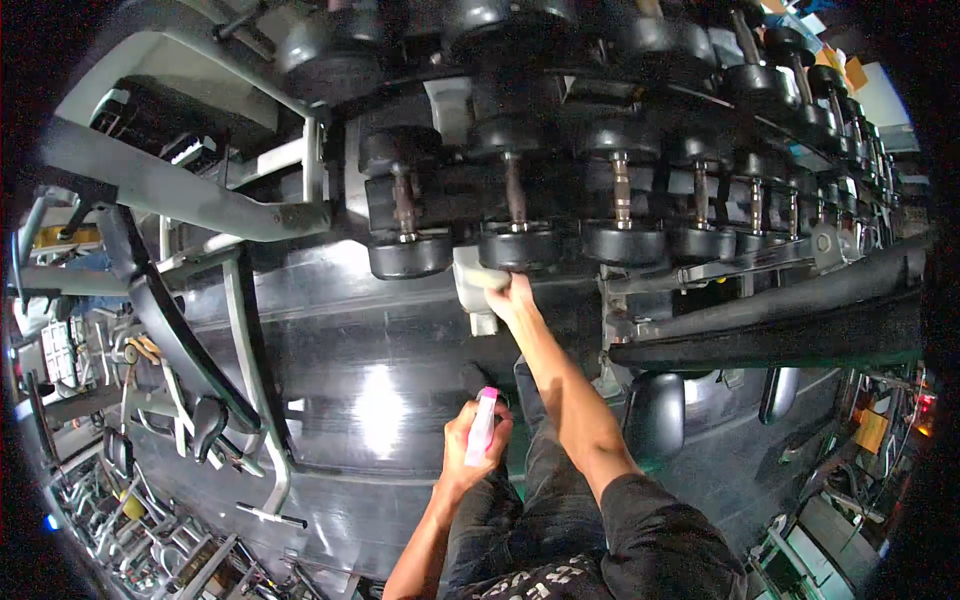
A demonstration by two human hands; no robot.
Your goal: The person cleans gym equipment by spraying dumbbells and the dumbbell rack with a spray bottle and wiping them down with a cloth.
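Fingers wrapped round it, my left hand point(462, 438) holds a small white and pink bottle point(482, 425) in front of my legs. My right hand point(511, 296) reaches forward, its fingers closed on a pale cloth point(488, 280) that lies against the light grey post point(477, 300) of the rack. Just above that hand is the black end of a dumbbell point(516, 246) on the lower row. Another dumbbell point(411, 254) rests to its left, and one more point(622, 243) to its right.
An upper row of larger dumbbells point(665, 45) runs along the rack. A grey-framed machine with a black pad point(178, 325) stands at the left. On the right are a long black padded bench point(780, 310) and a black seat point(656, 415). More gym equipment fills the lower left.
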